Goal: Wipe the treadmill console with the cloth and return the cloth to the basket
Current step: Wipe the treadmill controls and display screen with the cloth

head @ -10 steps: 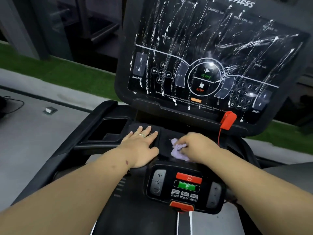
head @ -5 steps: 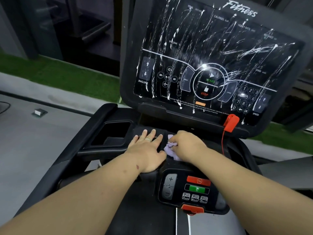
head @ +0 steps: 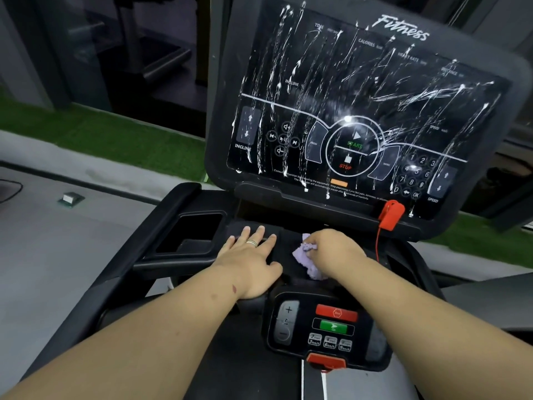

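Wiping step in hand, by the look of it: right hand is gripping the bunched purple cloth and pressing it onto the dark flat shelf of the treadmill console, just below the bottom edge of the display panel. Cloth is sitting near the shelf's middle, between both hands, above the small button pad. Left hand is lying flat on the shelf, fingers straight and spread, holding nothing, likely bracing. Right wrist is bending down, fingers curling round the cloth. Display panel is showing white streaks all over, so most of the wiping is probably still to do; next move likely calls for lifting the cloth up to the panel. Basket is not in view, red safety clip hanging at panel's lower right corner
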`<state>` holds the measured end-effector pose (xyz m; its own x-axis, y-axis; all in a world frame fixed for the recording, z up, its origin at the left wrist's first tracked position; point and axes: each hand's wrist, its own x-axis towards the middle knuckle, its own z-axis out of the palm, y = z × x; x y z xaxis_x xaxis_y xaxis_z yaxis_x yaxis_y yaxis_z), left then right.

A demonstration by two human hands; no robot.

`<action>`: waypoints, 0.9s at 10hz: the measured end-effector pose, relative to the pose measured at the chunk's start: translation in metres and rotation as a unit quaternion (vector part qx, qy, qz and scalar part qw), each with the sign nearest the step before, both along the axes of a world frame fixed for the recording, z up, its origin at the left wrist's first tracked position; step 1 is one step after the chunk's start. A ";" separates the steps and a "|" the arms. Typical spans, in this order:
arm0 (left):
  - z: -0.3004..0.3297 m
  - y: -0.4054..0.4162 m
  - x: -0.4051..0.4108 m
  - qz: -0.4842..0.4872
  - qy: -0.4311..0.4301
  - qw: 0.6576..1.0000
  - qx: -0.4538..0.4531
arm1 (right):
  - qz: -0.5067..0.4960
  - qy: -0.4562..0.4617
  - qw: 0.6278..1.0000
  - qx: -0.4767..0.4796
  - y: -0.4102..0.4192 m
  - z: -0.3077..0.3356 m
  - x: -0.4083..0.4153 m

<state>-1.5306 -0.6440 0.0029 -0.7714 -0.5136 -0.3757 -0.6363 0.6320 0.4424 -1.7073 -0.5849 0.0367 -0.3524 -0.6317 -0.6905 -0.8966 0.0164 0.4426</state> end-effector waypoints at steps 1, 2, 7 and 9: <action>0.001 0.001 0.000 -0.002 -0.003 1.000 0.001 | 0.133 -0.008 0.991 0.021 -0.010 -0.012 0.011; 0.003 0.001 0.001 -0.001 -0.007 1.000 0.002 | 0.001 -0.147 0.983 -0.114 0.009 -0.003 0.006; 0.005 0.002 0.001 0.004 -0.009 1.000 0.007 | -0.240 -0.142 0.925 -0.260 0.053 0.013 -0.025; 0.004 0.001 0.000 0.005 -0.013 1.000 0.004 | -0.098 -0.295 0.923 -0.228 0.051 0.011 -0.008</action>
<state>-1.5310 -0.6427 0.0071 -0.7564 -0.5176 -0.3999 -0.6536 0.6230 0.4298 -1.7151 -0.5335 0.0479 -0.1382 -0.8679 -0.4772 -0.9394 0.2674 -0.2143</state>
